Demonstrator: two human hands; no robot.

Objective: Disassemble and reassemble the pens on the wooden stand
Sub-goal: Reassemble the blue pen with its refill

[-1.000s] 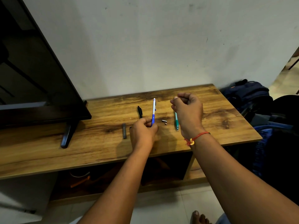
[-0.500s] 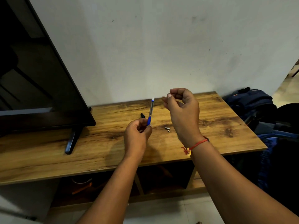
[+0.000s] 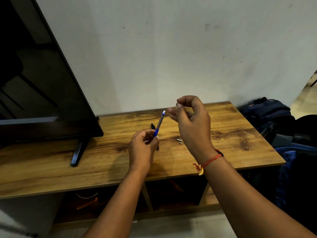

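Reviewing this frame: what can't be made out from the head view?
- Thin wire-like item pinched by the right hand: too fine to identify, mostly covered by the fingers.
- Blue-and-clear pen barrel: lower end hidden inside the left hand.
- Black pen piece on the wooden stand: mostly behind the left hand.
- Two small silver parts: too small to identify.
- Black television: cut off by the left edge.

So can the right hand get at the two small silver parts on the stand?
Probably yes: the right hand hovers close by the silver parts, nothing between, though it pinches a thin piece.
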